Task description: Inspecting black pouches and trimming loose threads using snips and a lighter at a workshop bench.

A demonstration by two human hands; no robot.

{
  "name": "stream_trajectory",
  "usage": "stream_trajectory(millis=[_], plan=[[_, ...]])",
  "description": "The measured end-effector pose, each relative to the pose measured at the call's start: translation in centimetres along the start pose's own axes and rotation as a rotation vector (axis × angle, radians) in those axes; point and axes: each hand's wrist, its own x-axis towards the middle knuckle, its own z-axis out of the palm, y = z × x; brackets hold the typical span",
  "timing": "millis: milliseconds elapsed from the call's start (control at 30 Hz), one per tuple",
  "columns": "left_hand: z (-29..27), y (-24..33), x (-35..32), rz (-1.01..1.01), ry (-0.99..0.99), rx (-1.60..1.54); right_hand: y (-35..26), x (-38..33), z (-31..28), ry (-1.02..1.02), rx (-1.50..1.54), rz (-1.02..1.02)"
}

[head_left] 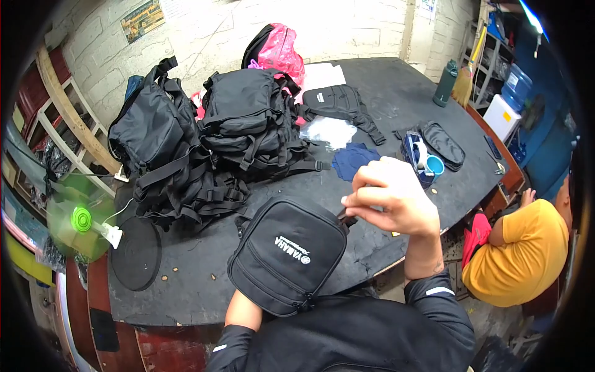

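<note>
I see the black table (396, 93), then the small black shoulder bag (288, 254) at its near edge, long axis running from near-left up to far-right, top toward my right hand (390, 198). That hand pinches the bag's far-right top corner. My left hand is hidden beneath the bag; its grip I cannot tell.

matt black woven-cloth pouch (288, 254), matt dark table (396, 99), glossy pink plastic bag (282, 49)
</note>
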Motion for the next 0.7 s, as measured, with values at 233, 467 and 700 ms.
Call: stream_trajectory(millis=[233,467,700], plan=[[1.7,0.1,-0.1,-0.032,0.221,-0.058,0.4,0.2,1.4,0.134,0.008,0.062],[8.8,-1.3,-0.3,0.020,0.373,-0.682,0.2,0.5,1.1,0.093,-0.024,0.040],[14.0,-6.2,3.6,0.093,0.555,-1.580,2.5,-4.1,2.8,0.043,0.420,0.427]])
